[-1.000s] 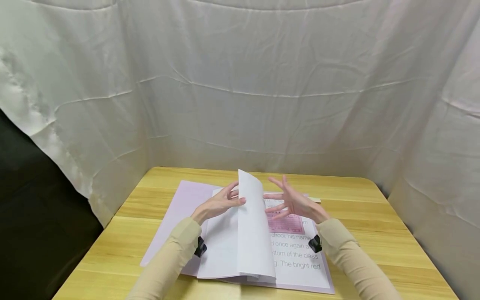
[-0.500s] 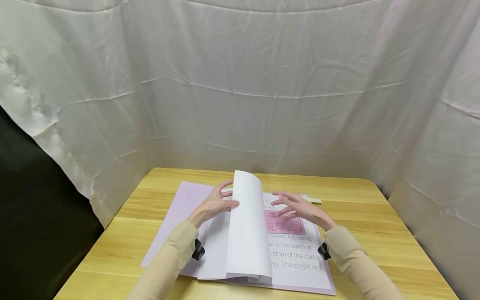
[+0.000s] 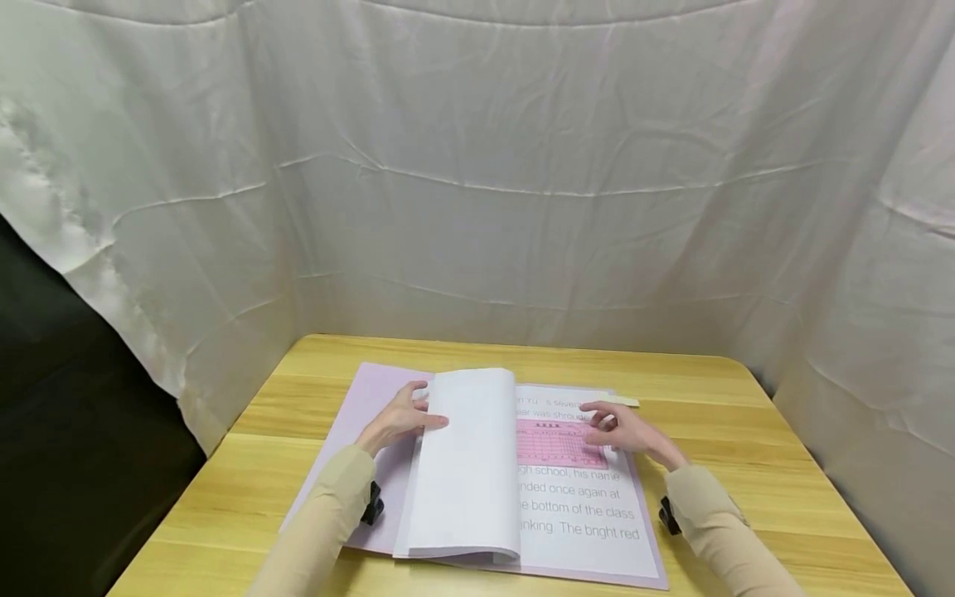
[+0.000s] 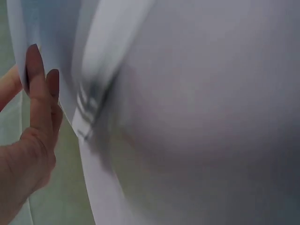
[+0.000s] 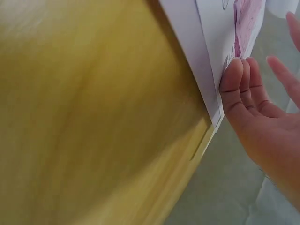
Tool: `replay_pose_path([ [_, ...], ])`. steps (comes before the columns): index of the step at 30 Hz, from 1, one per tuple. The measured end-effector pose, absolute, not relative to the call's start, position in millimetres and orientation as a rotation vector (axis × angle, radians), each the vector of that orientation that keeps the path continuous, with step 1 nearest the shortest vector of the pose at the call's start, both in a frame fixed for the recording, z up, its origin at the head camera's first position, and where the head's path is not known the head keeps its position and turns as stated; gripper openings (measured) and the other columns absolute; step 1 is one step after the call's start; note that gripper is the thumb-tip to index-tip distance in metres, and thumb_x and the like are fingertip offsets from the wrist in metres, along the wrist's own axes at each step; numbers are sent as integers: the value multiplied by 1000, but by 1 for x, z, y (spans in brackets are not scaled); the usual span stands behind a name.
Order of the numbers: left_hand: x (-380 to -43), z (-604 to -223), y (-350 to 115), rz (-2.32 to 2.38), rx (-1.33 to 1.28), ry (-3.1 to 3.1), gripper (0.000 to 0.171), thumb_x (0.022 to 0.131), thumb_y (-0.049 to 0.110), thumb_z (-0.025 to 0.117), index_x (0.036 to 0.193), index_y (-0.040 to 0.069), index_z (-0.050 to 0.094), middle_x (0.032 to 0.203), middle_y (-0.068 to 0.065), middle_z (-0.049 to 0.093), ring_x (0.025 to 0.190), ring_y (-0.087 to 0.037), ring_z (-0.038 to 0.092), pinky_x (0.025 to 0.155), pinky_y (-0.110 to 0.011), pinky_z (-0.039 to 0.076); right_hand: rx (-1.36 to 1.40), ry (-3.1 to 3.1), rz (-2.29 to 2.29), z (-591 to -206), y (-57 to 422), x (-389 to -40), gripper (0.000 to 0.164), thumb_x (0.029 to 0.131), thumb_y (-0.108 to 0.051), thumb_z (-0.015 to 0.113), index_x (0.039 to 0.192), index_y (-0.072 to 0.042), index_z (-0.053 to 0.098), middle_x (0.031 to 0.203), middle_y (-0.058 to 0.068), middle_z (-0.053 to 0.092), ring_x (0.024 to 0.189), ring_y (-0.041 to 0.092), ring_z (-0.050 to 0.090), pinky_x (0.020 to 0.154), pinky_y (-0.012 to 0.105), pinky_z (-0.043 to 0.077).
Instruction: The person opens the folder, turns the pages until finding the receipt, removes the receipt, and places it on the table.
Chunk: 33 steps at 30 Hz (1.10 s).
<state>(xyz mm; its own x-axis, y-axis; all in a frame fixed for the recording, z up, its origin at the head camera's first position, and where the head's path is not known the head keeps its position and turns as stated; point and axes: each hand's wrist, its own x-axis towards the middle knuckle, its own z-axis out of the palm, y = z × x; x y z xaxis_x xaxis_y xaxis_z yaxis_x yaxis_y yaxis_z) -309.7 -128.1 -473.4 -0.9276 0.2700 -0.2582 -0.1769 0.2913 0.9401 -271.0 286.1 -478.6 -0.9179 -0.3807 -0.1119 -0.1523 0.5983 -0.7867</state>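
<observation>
A large open book with a pale purple cover lies on the table. My left hand pinches a turned white page by its left edge, thumb on top and fingers beneath, and the page curves over the left side of the book. Large printed text fills the right page. On it lies a pink slip printed with a grid. My right hand hovers at the slip's right end, fingers slightly bent and overlapping it; in the right wrist view the thumb stands apart from the fingers.
The book sits on a wooden table. A pale yellow tab sticks out at the book's upper right. Light grey curtains hang behind and beside the table, with black cloth at the left.
My left hand has moved left and down with the page, which went from standing to lying over leftward. My right hand has lowered from spread fingers and shifted right, uncovering more of the pink slip.
</observation>
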Motion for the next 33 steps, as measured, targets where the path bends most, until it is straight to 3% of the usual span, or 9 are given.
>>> replay_pose_path([
  [4,-310,-478,-131,1496,96,2431,102,75,8,86,154,-6,23,113,-26,61,97,-27,60,86,-37,54,-400,2575,-1176,-483,289,-272,69,85,-18,80,142,4,49,122,28,55,86,20,54,63,25,47],
  [7,-311,-480,-132,1372,102,2549,103,74,8,87,154,-7,23,91,-11,55,81,-20,52,81,-33,49,-394,2588,-1136,-486,290,-273,69,83,-18,81,140,3,51,124,28,54,90,22,55,68,27,47],
  [15,-310,-485,-129,1215,98,2682,101,75,8,87,153,-7,25,86,-11,59,68,-19,59,72,-32,54,-400,2648,-1029,-489,287,-278,61,78,-17,85,130,0,58,123,28,55,95,26,56,74,30,46],
  [23,-308,-489,-127,1136,129,2748,100,73,8,88,150,-11,26,88,-17,65,83,-27,65,92,-51,56,-374,2714,-913,-488,282,-278,59,73,-19,89,122,-2,60,119,26,52,96,28,54,74,30,45],
  [27,-308,-493,-127,1087,125,2767,100,75,9,88,150,-11,26,92,-20,67,91,-33,67,96,-54,55,-382,2737,-876,-487,280,-279,58,72,-21,90,118,-2,60,115,25,52,96,30,53,75,31,46],
  [33,-309,-497,-126,1019,167,2829,94,77,12,87,148,-12,30,125,-32,59,121,-45,57,108,-56,48,-373,2767,-810,-488,276,-280,56,70,-23,90,114,-4,60,114,23,53,97,29,54,80,37,50],
])
